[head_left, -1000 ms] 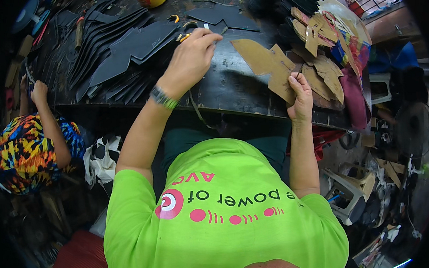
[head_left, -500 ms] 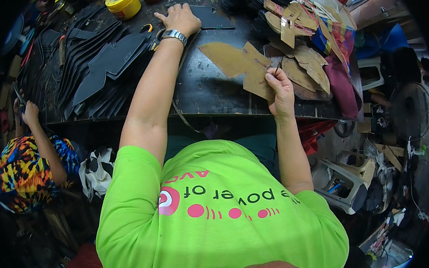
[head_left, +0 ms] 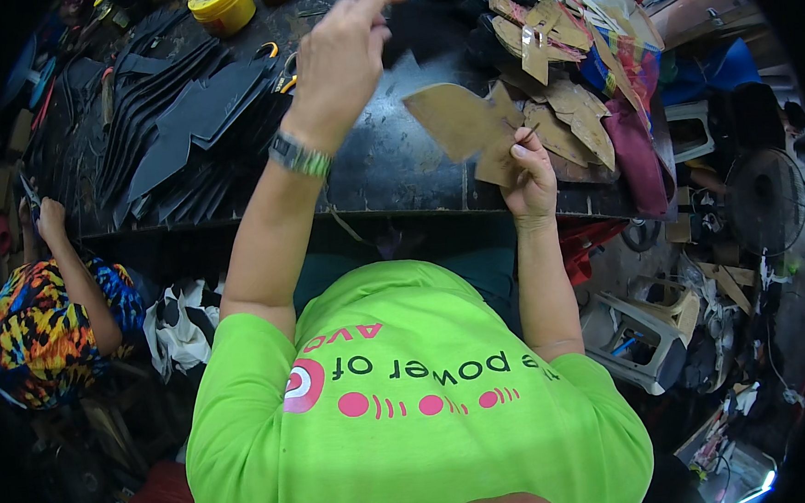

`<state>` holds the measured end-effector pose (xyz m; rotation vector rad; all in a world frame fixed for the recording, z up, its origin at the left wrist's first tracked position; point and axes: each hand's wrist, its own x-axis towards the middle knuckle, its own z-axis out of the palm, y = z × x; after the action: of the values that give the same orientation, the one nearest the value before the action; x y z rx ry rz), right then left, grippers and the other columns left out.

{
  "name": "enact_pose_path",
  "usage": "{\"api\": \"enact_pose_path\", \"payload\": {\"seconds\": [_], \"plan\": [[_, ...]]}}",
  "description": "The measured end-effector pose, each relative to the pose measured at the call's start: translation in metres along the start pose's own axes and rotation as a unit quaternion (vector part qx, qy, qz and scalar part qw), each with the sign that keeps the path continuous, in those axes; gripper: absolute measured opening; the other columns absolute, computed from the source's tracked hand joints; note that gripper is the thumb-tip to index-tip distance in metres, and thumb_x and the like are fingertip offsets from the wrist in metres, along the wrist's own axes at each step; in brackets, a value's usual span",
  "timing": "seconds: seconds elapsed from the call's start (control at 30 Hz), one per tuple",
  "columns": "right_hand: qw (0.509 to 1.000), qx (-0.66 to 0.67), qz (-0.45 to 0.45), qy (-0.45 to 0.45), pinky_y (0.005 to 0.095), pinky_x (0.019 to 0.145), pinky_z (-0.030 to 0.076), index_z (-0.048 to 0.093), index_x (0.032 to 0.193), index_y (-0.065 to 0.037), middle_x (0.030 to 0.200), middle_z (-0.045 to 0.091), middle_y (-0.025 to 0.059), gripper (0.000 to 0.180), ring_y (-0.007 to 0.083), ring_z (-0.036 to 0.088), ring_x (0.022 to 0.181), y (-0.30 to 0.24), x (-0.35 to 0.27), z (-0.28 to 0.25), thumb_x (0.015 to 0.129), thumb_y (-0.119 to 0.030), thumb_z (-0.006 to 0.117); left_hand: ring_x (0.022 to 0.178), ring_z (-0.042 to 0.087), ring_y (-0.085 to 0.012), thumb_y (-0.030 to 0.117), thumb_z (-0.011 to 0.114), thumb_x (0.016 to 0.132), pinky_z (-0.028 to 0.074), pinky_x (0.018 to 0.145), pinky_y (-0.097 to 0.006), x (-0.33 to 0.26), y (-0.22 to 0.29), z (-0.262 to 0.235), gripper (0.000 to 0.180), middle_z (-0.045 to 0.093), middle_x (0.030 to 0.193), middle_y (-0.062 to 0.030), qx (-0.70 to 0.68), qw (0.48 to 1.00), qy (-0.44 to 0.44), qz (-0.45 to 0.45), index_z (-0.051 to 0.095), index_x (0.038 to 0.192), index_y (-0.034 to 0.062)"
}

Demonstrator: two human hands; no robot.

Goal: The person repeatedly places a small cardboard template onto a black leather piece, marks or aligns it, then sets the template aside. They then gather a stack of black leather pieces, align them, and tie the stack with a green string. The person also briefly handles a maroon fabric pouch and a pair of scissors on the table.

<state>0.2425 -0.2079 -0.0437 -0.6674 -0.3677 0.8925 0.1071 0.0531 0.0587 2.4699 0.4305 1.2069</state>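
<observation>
My left hand is raised over the far middle of the table, index finger stretched out and thumb apart from it. Just beyond its thumb is a dark, blurred black sheet piece; I see no clear grip on it. Pinched in my right hand, near the table's front edge, is a brown cardboard pattern with pointed, notched outlines, tilted up off the table. A thin dark stick-like tool also pokes out from those right fingers; its kind is unclear.
Overlapping black cut pieces cover the table's left, with orange-handled scissors beside them. A yellow tub stands at the back. More cardboard patterns are heaped at right. Another person's hand works at far left.
My left hand has lifted off the black sheet piece and come nearer; that piece is now blurred and farther right. My right hand has raised and tilted the cardboard pattern.
</observation>
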Motion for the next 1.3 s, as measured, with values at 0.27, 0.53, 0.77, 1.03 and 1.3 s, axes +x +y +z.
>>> {"api": "enact_pose_path", "payload": {"seconds": [0.27,0.53,0.77,1.03,1.3], "plan": [[0.999,0.031,0.004,-0.026,0.0357,0.09,0.06,0.062,0.123,-0.003,0.115,0.071,0.0118,0.023,0.0211,0.072,0.103,-0.006,0.003,0.004,0.1,-0.003,0.059,0.098,0.065,-0.0208,-0.004,0.077,0.082,0.054,0.09,-0.034,-0.091,0.019,-0.012,0.06,0.065,0.113,-0.011,-0.156,0.952,-0.218,-0.149,0.06,0.137,0.0088],[0.918,-0.391,0.07,0.017,0.0231,0.081,0.053,0.071,0.115,0.004,0.099,0.073,0.0043,0.021,0.0091,0.066,0.087,-0.022,0.01,0.038,0.096,-0.005,0.069,0.128,0.059,-0.0298,-0.008,0.065,0.082,0.048,0.108,-0.038,-0.115,0.006,-0.06,0.059,0.06,0.136,-0.0146,-0.152,0.952,-0.183,-0.193,0.058,0.139,0.0065],[0.795,-0.604,0.057,0.022,0.0208,0.07,0.047,0.072,0.11,0.003,0.085,0.068,-0.0016,0.022,0.0046,0.057,0.076,0.002,0.012,0.047,0.092,-0.008,0.074,0.132,0.055,-0.0345,0.004,0.075,0.082,0.044,0.111,-0.043,-0.13,0.015,-0.049,0.039,0.063,0.133,-0.0131,-0.085,0.962,-0.252,-0.067,0.07,0.121,0.0055],[0.756,-0.652,0.001,0.058,0.0305,0.068,0.051,0.075,0.102,0.001,0.076,0.072,0.012,0.022,0.0123,0.062,0.067,0.005,0.012,0.048,0.087,-0.015,0.076,0.121,0.058,-0.0293,0.01,0.08,0.079,0.042,0.1,-0.042,-0.128,0.021,-0.035,0.032,0.065,0.124,-0.0068,-0.037,0.972,-0.227,-0.047,0.073,0.11,0.0094],[0.745,-0.664,-0.01,0.058,0.0313,0.067,0.051,0.075,0.096,0.001,0.075,0.071,0.0131,0.018,0.0142,0.063,0.066,0.003,0.015,0.05,0.086,-0.014,0.076,0.122,0.058,-0.0282,0.014,0.083,0.077,0.041,0.1,-0.041,-0.126,0.022,-0.033,0.035,0.065,0.124,-0.0068,-0.035,0.969,-0.243,-0.04,0.074,0.111,0.01]]}}
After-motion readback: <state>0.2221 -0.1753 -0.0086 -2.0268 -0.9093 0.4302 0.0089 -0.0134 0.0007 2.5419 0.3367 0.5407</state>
